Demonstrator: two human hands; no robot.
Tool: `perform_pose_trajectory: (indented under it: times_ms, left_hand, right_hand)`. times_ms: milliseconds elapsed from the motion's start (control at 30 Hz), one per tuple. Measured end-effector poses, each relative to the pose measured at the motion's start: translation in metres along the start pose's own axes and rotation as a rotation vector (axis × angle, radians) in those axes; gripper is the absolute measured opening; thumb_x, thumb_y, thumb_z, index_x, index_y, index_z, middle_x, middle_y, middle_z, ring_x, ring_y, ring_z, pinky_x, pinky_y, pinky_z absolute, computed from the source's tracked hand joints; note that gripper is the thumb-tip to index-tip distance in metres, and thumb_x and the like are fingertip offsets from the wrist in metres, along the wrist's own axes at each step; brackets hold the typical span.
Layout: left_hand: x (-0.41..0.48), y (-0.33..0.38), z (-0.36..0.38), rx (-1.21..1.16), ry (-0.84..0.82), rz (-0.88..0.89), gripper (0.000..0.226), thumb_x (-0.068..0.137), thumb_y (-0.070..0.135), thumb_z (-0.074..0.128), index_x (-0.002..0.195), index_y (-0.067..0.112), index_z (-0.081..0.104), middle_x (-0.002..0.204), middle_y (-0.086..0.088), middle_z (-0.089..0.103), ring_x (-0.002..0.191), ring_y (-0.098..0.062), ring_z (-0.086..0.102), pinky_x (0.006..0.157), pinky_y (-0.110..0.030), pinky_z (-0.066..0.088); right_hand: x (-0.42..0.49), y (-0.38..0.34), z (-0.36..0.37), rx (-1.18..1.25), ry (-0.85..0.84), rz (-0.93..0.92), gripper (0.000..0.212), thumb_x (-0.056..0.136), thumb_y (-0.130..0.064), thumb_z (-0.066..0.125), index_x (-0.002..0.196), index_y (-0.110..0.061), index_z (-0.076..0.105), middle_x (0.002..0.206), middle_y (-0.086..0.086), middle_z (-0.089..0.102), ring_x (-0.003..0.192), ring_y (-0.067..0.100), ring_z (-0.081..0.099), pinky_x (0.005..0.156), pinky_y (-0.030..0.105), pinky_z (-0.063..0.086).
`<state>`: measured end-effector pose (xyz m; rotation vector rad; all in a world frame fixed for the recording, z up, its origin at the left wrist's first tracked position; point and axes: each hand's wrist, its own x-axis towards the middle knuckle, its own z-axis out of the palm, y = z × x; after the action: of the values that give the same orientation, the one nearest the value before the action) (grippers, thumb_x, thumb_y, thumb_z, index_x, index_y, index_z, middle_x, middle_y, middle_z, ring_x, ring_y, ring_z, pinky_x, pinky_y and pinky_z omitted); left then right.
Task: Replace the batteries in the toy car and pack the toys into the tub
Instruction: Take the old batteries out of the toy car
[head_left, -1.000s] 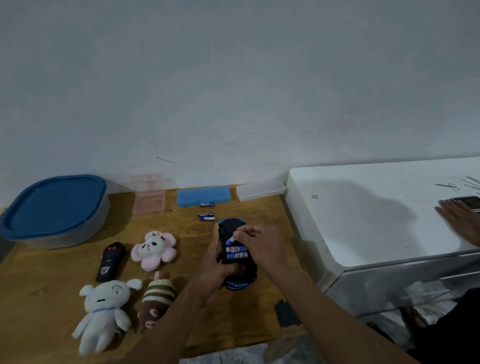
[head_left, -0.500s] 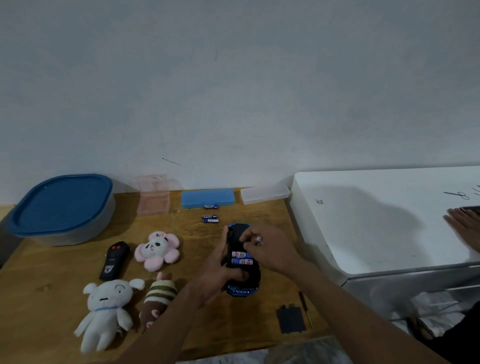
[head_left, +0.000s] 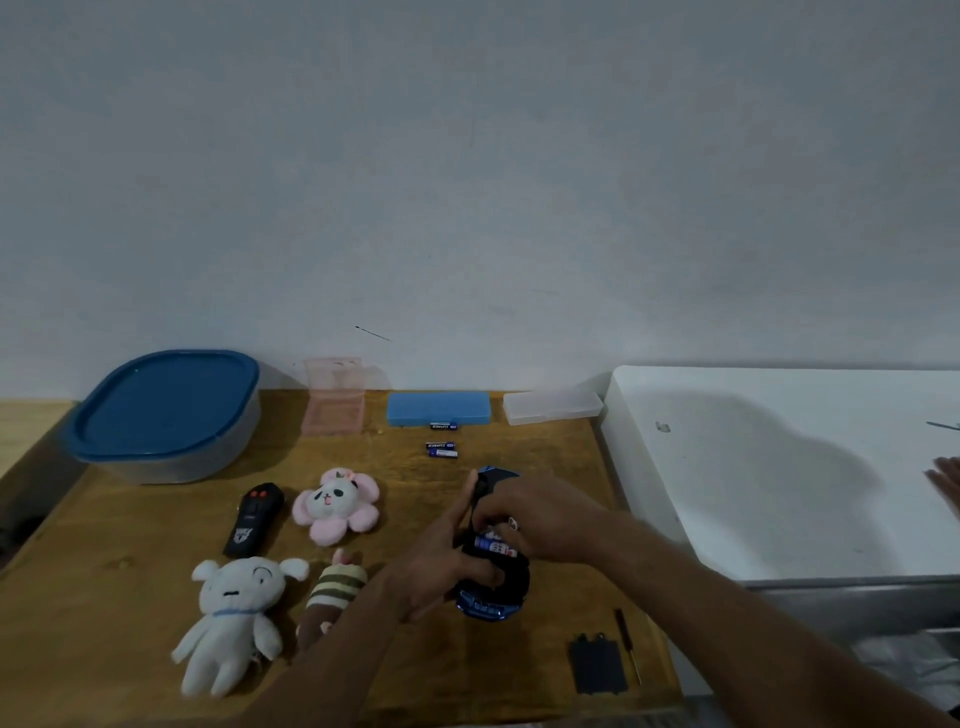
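Hands both busy: left hand (head_left: 441, 569) grips the glossy toy car (head_left: 493, 595), right hand (head_left: 543, 525) pinches a battery (head_left: 513, 524); fuzzy plushies (head_left: 234, 597) sit toward the table's (head_left: 130, 545) left edge.

Wall: you face a plain pale grey wall (head_left: 467, 182) that fills the upper half of your view; a short dark scratch (head_left: 372, 333) sits low on it, left of centre.
Desk: a brown wooden desk (head_left: 130, 525) runs from your near edge to the wall.
Right: a white unit (head_left: 779, 525) with a smooth flat top stands against the desk's right edge, higher than it.
Light: dim and even; a broad soft shadow (head_left: 769, 447) lies across the white top.
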<state>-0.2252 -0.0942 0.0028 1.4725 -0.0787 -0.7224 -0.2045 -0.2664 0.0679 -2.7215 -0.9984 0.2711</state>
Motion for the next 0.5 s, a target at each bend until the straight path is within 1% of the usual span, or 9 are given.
perform_pose_trajectory:
  times_ms: [67, 100, 233, 267, 333, 367, 400, 467, 500]
  left_hand:
    - [-0.002, 0.002, 0.001, 0.012, -0.002, 0.001, 0.12, 0.074, -0.019, 0.067, 0.154, 0.048, 0.008, 0.143, 0.002, 0.049, 0.121, -0.022, 0.059, 0.091, -0.036, 0.056]
    - [-0.003, 0.003, 0.003, 0.014, 0.001, 0.001, 0.12, 0.074, -0.02, 0.067, 0.154, 0.048, 0.009, 0.143, 0.002, 0.049, 0.121, -0.022, 0.059, 0.089, -0.035, 0.057]
    - [-0.004, 0.002, 0.005, 0.001, 0.039, 0.014, 0.118, 0.074, -0.023, 0.063, 0.153, 0.048, 0.012, 0.134, 0.009, 0.053, 0.121, -0.022, 0.058, 0.101, -0.044, 0.052]
    - [-0.004, 0.001, 0.006, 0.002, 0.045, 0.018, 0.118, 0.074, -0.023, 0.063, 0.153, 0.048, 0.013, 0.134, 0.009, 0.054, 0.121, -0.023, 0.059, 0.103, -0.046, 0.051]
    - [-0.004, 0.001, 0.007, 0.018, 0.035, 0.031, 0.119, 0.073, -0.022, 0.064, 0.154, 0.048, 0.013, 0.136, 0.008, 0.054, 0.122, -0.023, 0.058, 0.104, -0.048, 0.05]
    - [-0.004, 0.001, 0.009, 0.026, 0.029, 0.036, 0.118, 0.073, -0.021, 0.064, 0.154, 0.047, 0.013, 0.135, 0.009, 0.053, 0.121, -0.021, 0.058, 0.102, -0.044, 0.051]
    - [-0.005, 0.003, 0.011, 0.031, 0.028, 0.036, 0.117, 0.073, -0.021, 0.064, 0.153, 0.048, 0.014, 0.134, 0.011, 0.052, 0.119, -0.019, 0.058, 0.097, -0.038, 0.055]
    - [-0.006, 0.004, 0.015, 0.039, 0.025, 0.034, 0.115, 0.074, -0.021, 0.064, 0.15, 0.049, 0.015, 0.137, 0.011, 0.049, 0.117, -0.013, 0.057, 0.084, -0.027, 0.057]
    - [-0.007, 0.003, 0.016, 0.04, 0.022, 0.038, 0.115, 0.074, -0.021, 0.064, 0.149, 0.05, 0.015, 0.141, 0.009, 0.047, 0.117, -0.012, 0.056, 0.081, -0.025, 0.057]
  right_hand:
    - [0.002, 0.001, -0.002, -0.016, -0.023, -0.026, 0.028, 0.091, -0.021, 0.056, 0.116, -0.029, 0.062, 0.108, -0.004, 0.067, 0.091, 0.014, 0.061, 0.075, 0.032, 0.052]
    - [0.003, 0.001, -0.002, -0.038, -0.036, -0.044, 0.028, 0.091, -0.022, 0.056, 0.117, -0.029, 0.061, 0.107, -0.004, 0.067, 0.089, 0.014, 0.061, 0.072, 0.031, 0.05]
    - [0.007, 0.002, -0.006, -0.097, -0.055, -0.113, 0.028, 0.09, -0.026, 0.053, 0.118, -0.028, 0.059, 0.1, -0.003, 0.067, 0.079, 0.013, 0.057, 0.059, 0.021, 0.036]
    - [0.006, 0.001, -0.007, -0.091, -0.06, -0.122, 0.028, 0.09, -0.027, 0.052, 0.118, -0.028, 0.058, 0.098, -0.002, 0.066, 0.077, 0.013, 0.056, 0.058, 0.021, 0.035]
    - [0.005, 0.002, -0.007, -0.075, -0.064, -0.132, 0.028, 0.09, -0.028, 0.051, 0.117, -0.029, 0.057, 0.095, -0.002, 0.066, 0.074, 0.013, 0.056, 0.058, 0.023, 0.039]
    - [0.005, 0.003, -0.006, -0.069, -0.063, -0.131, 0.028, 0.09, -0.028, 0.051, 0.118, -0.029, 0.057, 0.095, -0.002, 0.066, 0.074, 0.013, 0.055, 0.059, 0.024, 0.041]
    - [0.004, 0.003, -0.006, -0.067, -0.062, -0.128, 0.029, 0.091, -0.028, 0.05, 0.119, -0.03, 0.056, 0.096, -0.002, 0.066, 0.073, 0.012, 0.055, 0.058, 0.023, 0.039]
    - [0.0, 0.006, -0.003, -0.07, -0.053, -0.132, 0.031, 0.092, -0.029, 0.051, 0.123, -0.031, 0.054, 0.096, -0.003, 0.066, 0.072, 0.01, 0.053, 0.056, 0.017, 0.032]
    - [-0.002, 0.007, -0.002, -0.07, -0.048, -0.133, 0.031, 0.092, -0.029, 0.051, 0.123, -0.032, 0.053, 0.096, -0.004, 0.066, 0.071, 0.009, 0.051, 0.055, 0.015, 0.03]
